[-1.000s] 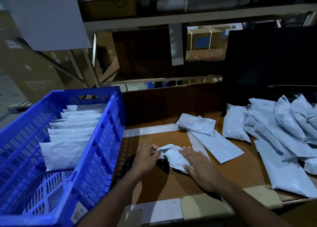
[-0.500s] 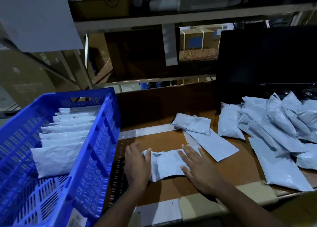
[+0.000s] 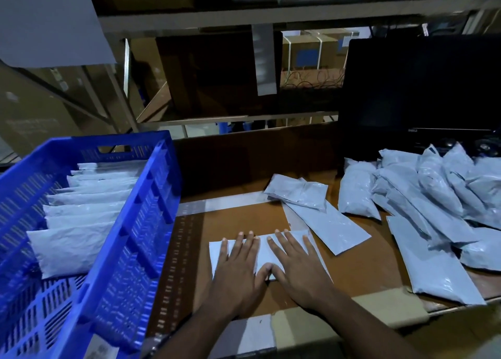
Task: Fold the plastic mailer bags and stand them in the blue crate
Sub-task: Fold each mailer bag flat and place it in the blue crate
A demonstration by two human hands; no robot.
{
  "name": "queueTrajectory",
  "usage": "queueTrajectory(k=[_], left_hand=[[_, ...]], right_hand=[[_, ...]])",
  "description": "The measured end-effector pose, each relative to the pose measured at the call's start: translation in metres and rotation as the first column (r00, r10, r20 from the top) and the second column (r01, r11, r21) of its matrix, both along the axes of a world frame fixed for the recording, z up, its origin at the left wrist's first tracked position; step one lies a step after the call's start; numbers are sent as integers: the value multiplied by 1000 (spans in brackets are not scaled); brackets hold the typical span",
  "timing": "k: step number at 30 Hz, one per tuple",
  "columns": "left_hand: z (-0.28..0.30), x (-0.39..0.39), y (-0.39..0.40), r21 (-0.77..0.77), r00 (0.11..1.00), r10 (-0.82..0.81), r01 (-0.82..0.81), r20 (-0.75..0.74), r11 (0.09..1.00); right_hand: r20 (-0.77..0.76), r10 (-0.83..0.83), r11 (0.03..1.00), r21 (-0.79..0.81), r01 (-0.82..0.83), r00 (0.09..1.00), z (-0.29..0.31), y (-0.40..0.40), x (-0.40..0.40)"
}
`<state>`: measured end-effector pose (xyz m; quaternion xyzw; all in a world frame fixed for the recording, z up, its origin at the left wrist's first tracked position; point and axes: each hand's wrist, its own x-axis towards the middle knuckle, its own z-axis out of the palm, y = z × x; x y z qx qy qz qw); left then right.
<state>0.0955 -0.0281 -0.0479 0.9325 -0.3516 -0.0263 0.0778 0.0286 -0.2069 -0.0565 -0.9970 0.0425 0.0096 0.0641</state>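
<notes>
A pale grey mailer bag (image 3: 261, 253) lies flat on the cardboard worktop (image 3: 238, 220) in front of me. My left hand (image 3: 238, 272) and my right hand (image 3: 295, 269) both press down on it with straight, spread fingers, thumbs nearly touching. The blue crate (image 3: 141, 223) stands tilted at the left, and several folded mailers (image 3: 81, 217) stand in a row inside it. A flat mailer (image 3: 329, 227) with a filled one (image 3: 298, 191) on top lies just beyond my right hand.
A heap of several grey mailers (image 3: 433, 196) covers the right side of the worktop. A dark monitor (image 3: 423, 92) stands behind the heap. Shelving and cardboard boxes (image 3: 211, 73) rise at the back.
The crumpled mailer that my left hand gripped has been spread out and flattened. Both hands now lie flat on it, close together. The camera has tilted toward the worktop.
</notes>
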Motion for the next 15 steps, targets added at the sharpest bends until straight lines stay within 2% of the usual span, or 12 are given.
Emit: queueTrajectory(k=[5, 10, 12, 15], left_hand=[[-3, -3, 5, 0, 1000, -15, 15, 18, 1000], [-11, 0, 7, -4, 1000, -11, 11, 18, 1000], [-10, -1, 6, 3, 999, -4, 4, 32, 1000], [-4, 0, 9, 18, 1000, 14, -14, 18, 1000]], right_hand=[[91, 2, 996, 92, -11, 996, -2, -4, -7], [54, -18, 999, 29, 17, 998, 0, -3, -15], [68, -20, 999, 36, 17, 997, -2, -3, -13], [7, 0, 998, 61, 0, 1000, 4, -6, -13]])
